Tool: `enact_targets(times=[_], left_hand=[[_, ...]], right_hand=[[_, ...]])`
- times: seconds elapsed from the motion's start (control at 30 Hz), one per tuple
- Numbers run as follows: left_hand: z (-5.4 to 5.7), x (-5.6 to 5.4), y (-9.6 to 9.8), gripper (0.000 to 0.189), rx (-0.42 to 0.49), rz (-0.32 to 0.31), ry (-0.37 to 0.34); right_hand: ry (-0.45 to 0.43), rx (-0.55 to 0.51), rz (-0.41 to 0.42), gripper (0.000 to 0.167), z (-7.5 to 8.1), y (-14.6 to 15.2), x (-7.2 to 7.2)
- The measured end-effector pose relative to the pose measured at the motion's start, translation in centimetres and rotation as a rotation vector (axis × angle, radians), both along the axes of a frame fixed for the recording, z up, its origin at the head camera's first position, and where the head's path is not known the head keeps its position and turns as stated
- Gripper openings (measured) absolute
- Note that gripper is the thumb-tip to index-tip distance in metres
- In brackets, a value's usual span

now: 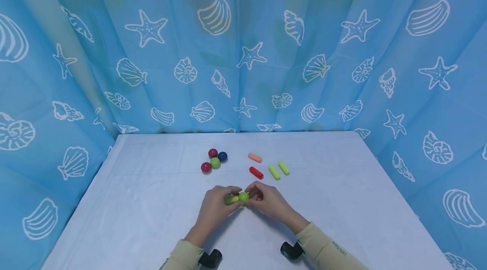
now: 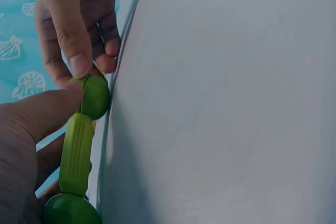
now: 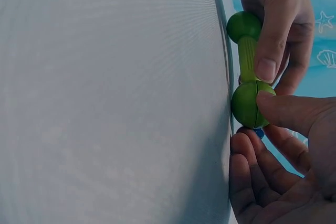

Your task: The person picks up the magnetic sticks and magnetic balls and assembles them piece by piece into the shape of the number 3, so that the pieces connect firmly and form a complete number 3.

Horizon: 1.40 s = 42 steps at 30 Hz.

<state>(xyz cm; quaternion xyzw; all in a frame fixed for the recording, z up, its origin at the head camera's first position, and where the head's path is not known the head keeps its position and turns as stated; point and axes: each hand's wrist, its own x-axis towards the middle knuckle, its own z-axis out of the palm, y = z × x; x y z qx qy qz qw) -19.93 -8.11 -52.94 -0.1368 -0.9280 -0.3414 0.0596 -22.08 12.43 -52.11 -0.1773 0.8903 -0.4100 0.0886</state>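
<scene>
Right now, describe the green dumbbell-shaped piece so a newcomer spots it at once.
Over the white table, find the left hand and right hand close together. They grip the green dumbbell-shaped piece, round at both ends; the balls and sticks farther back are not joined together.

Held balls [image 3: 244, 104] green; bar [image 2: 76, 153] yellow-green; curtain [image 1: 228, 54] blue, white-shell-patterned.

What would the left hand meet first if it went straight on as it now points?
Probably the right hand, which pinches the green ball on the green stick that the left hand grips; depth makes the exact gap unclear.
</scene>
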Motion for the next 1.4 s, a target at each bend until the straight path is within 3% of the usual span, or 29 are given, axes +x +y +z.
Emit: enact_targets(times=[0.3, 0.53, 0.67, 0.87, 1.07, 1.2, 1.4], left_hand=[[0.1, 0.1, 0.2, 0.031, -0.010, 0.017, 0.018], [0.0, 0.1, 0.2, 0.031, 0.009, 0.026, 0.010], [0.0, 0.1, 0.2, 0.030, 0.019, 0.024, 0.007], [-0.1, 0.0, 0.1, 0.029, 0.031, 0.019, 0.005], [-0.2, 0.0, 0.1, 0.028, 0.015, 0.021, 0.013], [-0.2, -0.1, 0.2, 0.028, 0.009, 0.032, 0.002], [-0.4, -0.1, 0.2, 0.028, 0.006, 0.041, -0.001]], right_hand=[[-0.010, 0.011, 0.012, 0.026, 0.5, 0.1, -0.2], [0.008, 0.079, -0.042, 0.025, 1.3, 0.6, -1.6], [0.077, 0.124, -0.105, 0.025, 1.7, 0.7, -2.8], [0.278, 0.288, -0.158, 0.031, 1.9, 0.3, -4.7], [0.353, 0.437, -0.167, 0.034, 1.7, 0.0, -5.7], [0.354, 0.462, -0.149, 0.032, 1.6, -0.2, -6.1], [0.283, 0.466, -0.123, 0.037, 1.2, -0.4, -6.6]])
